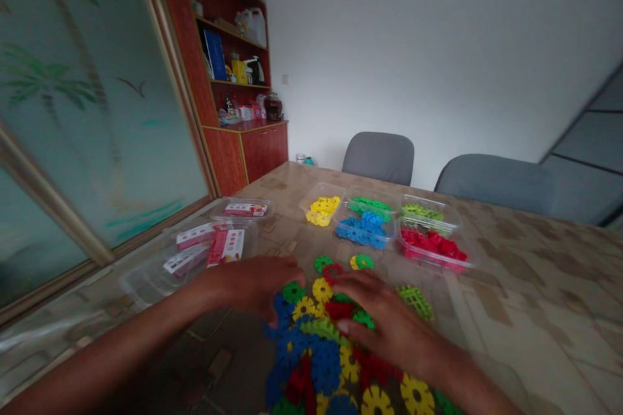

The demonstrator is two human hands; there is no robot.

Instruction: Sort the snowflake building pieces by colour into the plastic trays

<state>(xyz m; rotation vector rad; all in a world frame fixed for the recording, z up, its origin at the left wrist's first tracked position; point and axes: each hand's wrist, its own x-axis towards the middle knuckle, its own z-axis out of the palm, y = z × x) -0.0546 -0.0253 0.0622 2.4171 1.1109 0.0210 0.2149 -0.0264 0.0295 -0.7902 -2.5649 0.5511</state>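
Observation:
A loose pile of plastic snowflake discs lies on the table in front of me, with yellow discs, blue discs and green discs mixed together. Red pieces and a light green lattice piece are among them. At the pile's left edge, my left hand reaches in beside a green disc, thumb and fingers apart. From the right, my right hand spreads over the red and green pieces, fingers apart. Nothing shows in either grasp, though the right hand covers part of the pile.
Beyond the pile stand clear tubs of sorted pieces: a yellow tub, a green-and-blue tub and a lime-and-red tub. Clear lids and labelled boxes lie left. Grey chairs stand behind the table.

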